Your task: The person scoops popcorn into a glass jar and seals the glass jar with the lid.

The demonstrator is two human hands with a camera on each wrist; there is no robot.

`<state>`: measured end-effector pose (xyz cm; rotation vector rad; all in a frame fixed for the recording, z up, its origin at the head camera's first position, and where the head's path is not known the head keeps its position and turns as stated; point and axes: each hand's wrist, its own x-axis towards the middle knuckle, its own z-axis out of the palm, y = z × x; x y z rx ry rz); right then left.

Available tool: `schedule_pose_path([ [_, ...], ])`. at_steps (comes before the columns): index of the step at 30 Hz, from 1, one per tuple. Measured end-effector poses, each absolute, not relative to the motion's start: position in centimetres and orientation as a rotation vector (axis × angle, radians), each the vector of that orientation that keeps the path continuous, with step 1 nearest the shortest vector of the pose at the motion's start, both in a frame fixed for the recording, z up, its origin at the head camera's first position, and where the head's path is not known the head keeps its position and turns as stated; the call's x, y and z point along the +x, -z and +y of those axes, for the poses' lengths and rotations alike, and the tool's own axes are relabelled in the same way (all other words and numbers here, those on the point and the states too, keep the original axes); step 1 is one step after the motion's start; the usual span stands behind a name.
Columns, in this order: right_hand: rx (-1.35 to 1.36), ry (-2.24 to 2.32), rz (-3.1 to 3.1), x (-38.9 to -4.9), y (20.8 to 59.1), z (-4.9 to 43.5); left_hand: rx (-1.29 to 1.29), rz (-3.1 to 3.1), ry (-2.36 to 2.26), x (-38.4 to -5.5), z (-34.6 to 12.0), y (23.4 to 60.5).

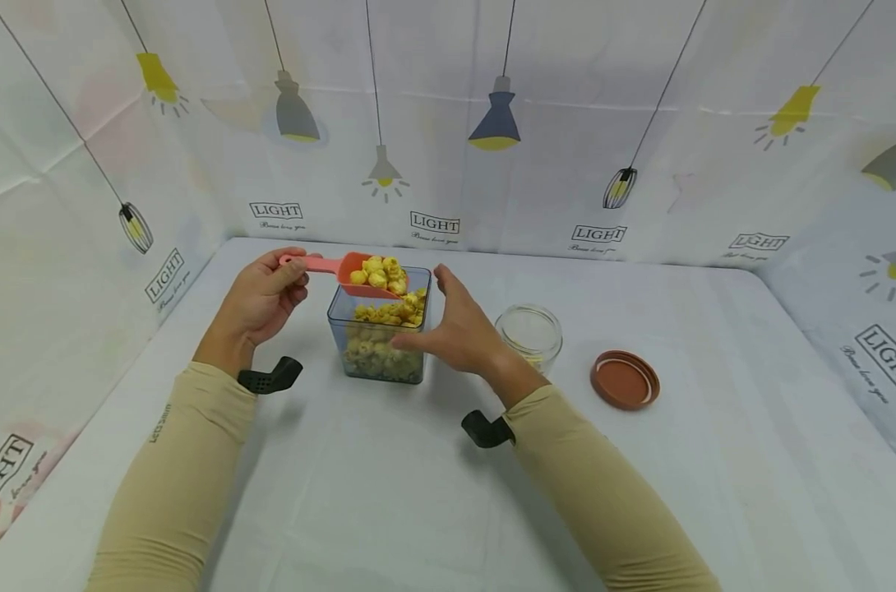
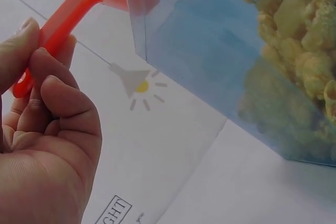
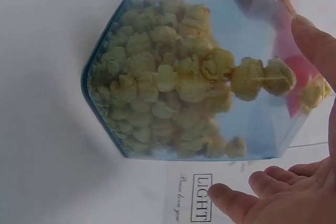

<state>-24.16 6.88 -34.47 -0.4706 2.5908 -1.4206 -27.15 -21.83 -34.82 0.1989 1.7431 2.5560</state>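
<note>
My left hand point(image 1: 259, 298) pinches the handle of a coral-red scoop point(image 1: 320, 264), with the thumb on top in the left wrist view. Yellow popcorn point(image 1: 377, 274) fills the scoop, which is held over a clear bluish square container point(image 1: 337, 333). More popcorn point(image 3: 157, 77) lies inside that container, heaped unevenly and sloping lower on one side in the right wrist view. Beside the container's right side is my right hand point(image 1: 459, 327), thumb and fingers spread apart with nothing in them. Whether its thumb touches the container I cannot tell.
A round clear glass jar point(image 1: 531, 327) stands right of the container, partly behind my right wrist, with a little yellow content low in it. Farther right lies a brown round lid point(image 1: 625, 380). A lamp-printed cloth point(image 1: 433, 123) hangs behind the white table point(image 1: 374, 493).
</note>
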Motion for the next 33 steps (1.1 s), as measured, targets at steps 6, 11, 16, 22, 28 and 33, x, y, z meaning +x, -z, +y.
schedule_pose_path([
  [6,-0.485,1.411,2.630,-23.6,33.5,7.4,0.194,1.705,-2.587,-27.1,-21.7,34.4],
  [11,-0.525,1.391,2.662,-23.1,32.6,8.1,0.178,1.659,-2.608,-27.1,-21.6,34.1],
  [16,-0.580,1.442,2.660,-22.5,31.9,9.7,0.184,1.647,-2.614,-27.0,-21.3,33.7],
  [22,-0.599,1.505,2.680,-21.9,31.2,11.6,0.197,1.677,-2.594,-26.7,-20.7,33.4],
  [28,-0.612,1.473,2.704,-21.5,30.8,12.9,0.224,1.654,-2.604,-26.6,-19.8,32.7],
  [33,-0.593,1.462,2.739,-21.5,30.7,14.3,0.270,1.639,-2.608,-26.6,-18.8,32.0],
])
